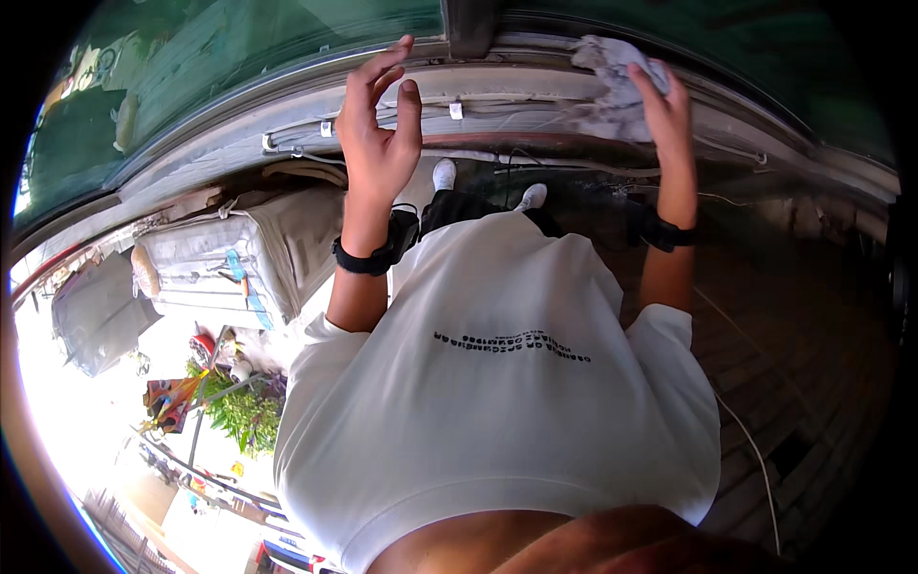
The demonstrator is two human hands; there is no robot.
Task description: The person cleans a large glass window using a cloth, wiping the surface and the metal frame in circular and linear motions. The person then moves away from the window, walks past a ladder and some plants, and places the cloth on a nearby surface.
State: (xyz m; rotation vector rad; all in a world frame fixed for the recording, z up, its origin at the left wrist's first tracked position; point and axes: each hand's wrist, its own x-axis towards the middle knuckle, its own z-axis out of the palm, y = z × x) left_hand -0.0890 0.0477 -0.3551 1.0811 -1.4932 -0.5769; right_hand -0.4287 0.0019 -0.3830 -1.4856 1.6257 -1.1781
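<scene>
My right hand (667, 110) grips a crumpled, greyish-white cloth (612, 91), its fingers closed on the cloth's right side. The cloth lies against the window frame and ledge (535, 86), and part of it hangs below the ledge. To the left, my left hand (382, 129) is raised in front of the same ledge with its fingers apart and nothing in them. Whether its fingertips touch the frame or the green-tinted glass (249, 57) I cannot tell.
Cables with small white clips (456, 111) run along the wall under the ledge. A covered, box-like thing (229, 263) stands at the left, with green plants (244, 411) nearer me. My white shoes (444, 175) show below the wall. A thin pale cord (755, 450) crosses the dark floor at the right.
</scene>
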